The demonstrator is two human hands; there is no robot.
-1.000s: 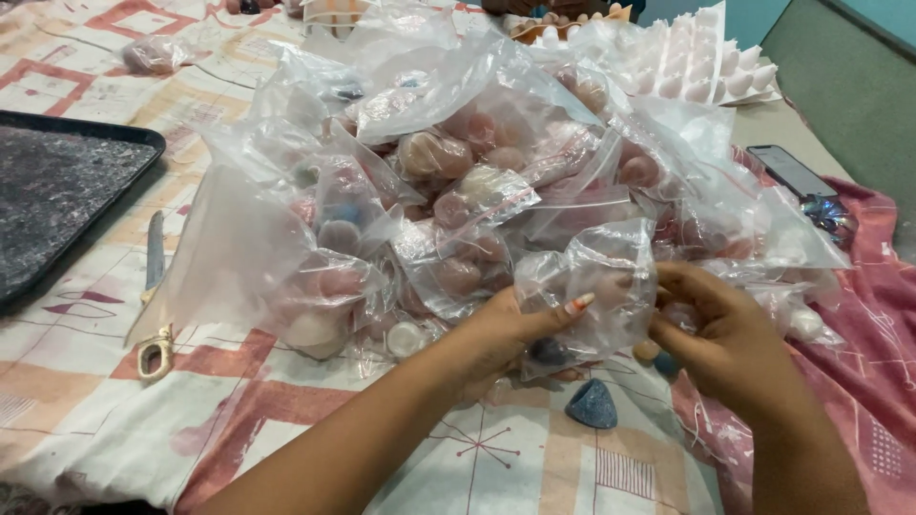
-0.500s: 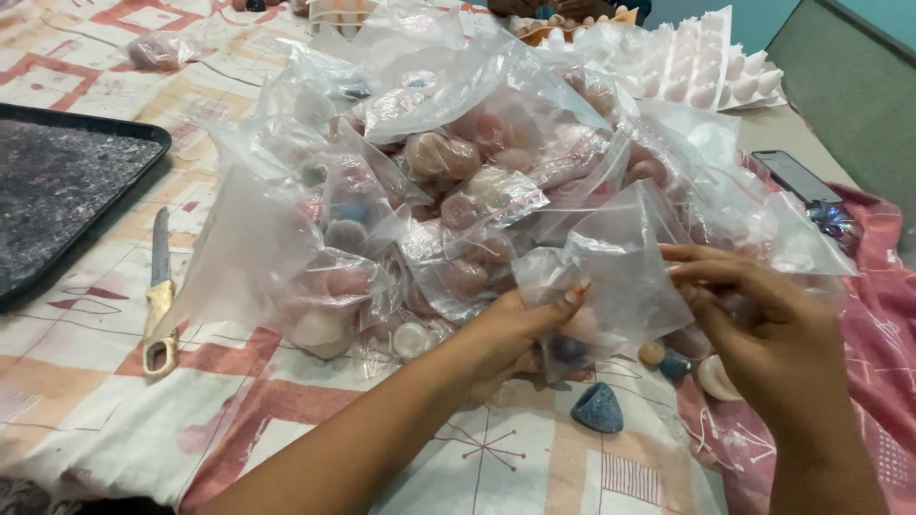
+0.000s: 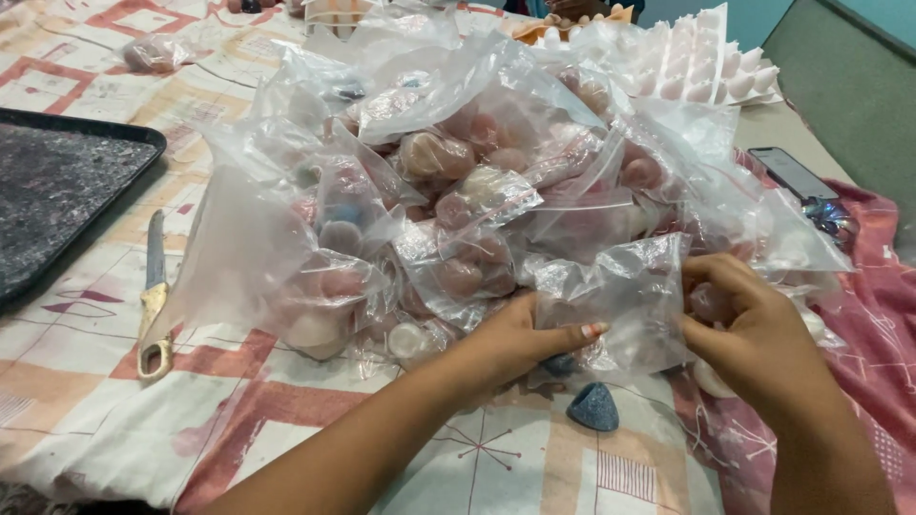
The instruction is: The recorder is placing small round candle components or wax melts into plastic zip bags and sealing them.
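Observation:
My left hand (image 3: 520, 339) and my right hand (image 3: 749, 329) both pinch a small clear plastic bag (image 3: 625, 296), one at each side, and hold it up in front of a big heap of clear bags (image 3: 458, 172) filled with rounded pink, cream and blue pieces. A pink round piece (image 3: 709, 302) shows in the bag by my right fingers. On the cloth just below the bag lies a blue-grey cone-shaped piece (image 3: 593, 407). Another blue piece (image 3: 561, 363) peeks out under my left hand.
A black tray (image 3: 57, 191) lies at the left, with a pair of gold-handled scissors (image 3: 153, 296) beside it. White moulded trays (image 3: 706, 62) stand at the back right, and a phone (image 3: 792, 172) lies on the pink cloth (image 3: 878, 324). A patterned tablecloth (image 3: 114, 420) covers the table.
Both hands have lifted the small bag higher and spread it out between them. Loose pieces near my right hand are now covered by the bag and hand.

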